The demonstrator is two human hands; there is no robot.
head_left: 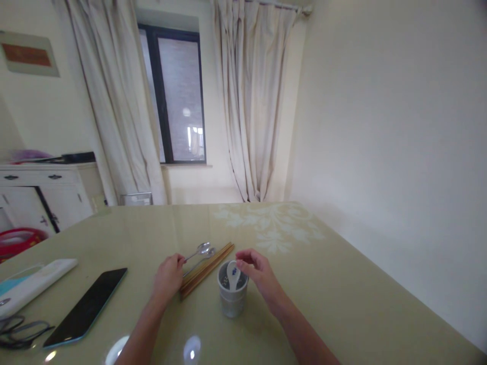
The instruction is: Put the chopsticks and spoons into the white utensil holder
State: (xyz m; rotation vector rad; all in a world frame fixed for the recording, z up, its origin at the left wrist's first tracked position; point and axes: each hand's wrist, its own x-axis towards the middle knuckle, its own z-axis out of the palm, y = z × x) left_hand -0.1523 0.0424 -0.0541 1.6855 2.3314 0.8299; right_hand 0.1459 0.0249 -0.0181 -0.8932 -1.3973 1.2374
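Observation:
My left hand [169,276] is closed, pinching the handle end of a metal spoon [203,248]. Just below it, a second metal spoon [209,253] lies by a bundle of wooden chopsticks [207,271] on the table. To their right stands a grey utensil holder [233,304] with holes visible inside. A white ceramic soup spoon [233,276] with a blue mark is upright in it, its bowl at the rim. My right hand [258,268] has thumb and fingers curled at the spoon's right edge, pinching it.
The glossy table [342,304] has a pale leaf pattern at its far side. At left lie a black-screened phone or tablet [89,306], a white power strip [38,286] and dark cables [23,332]. A wall borders the table on the right; a window and curtains are behind.

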